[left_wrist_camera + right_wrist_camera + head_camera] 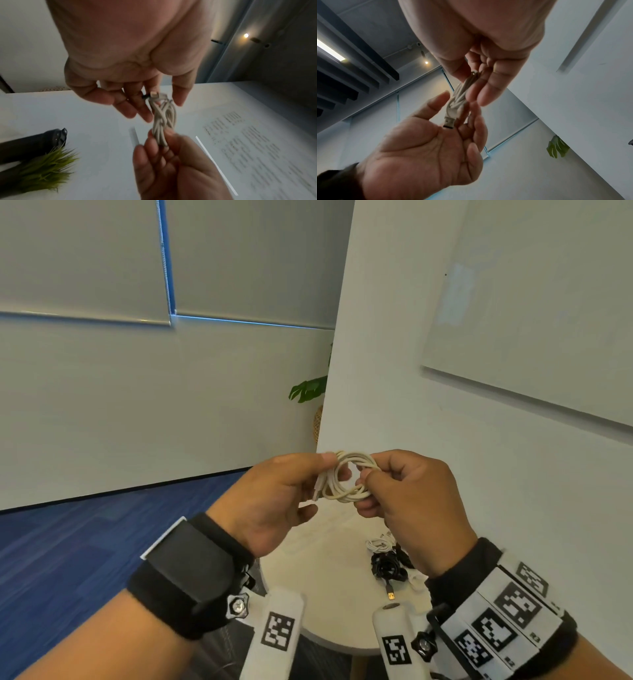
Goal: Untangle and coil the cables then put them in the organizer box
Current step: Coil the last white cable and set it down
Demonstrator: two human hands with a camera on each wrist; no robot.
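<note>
Both hands are holding one small coil of cream cable (pixel 349 477) in the air above the table (pixel 329 570): the left hand (pixel 270 501) is pinching its 9 o'clock side with a narrow grip of thumb and forefinger, and the right hand (pixel 407 508) is pinching the 3 o'clock side, fingers curled round the strands. The coil is made of several loose, overlapping loops wound into a ring, seen edge-on from the wrists as a twisted bundle (pixel 164 121). A USB plug (pixel 449 121) with a metal shell is sticking out of the bundle toward the left palm (pixel 419 155). Below the hands, toward 5 o'clock, a coiled black cable (pixel 387 568) with a gold-tipped plug is lying on the round pale table, and a smaller white cable (pixel 378 544) is lying just beyond it. A green plant (pixel 310 388) is peeking out behind the wall corner at 12 o'clock. Black wrist straps (pixel 191 573) with checkered markers are blocking part of the table's near edge.
</note>
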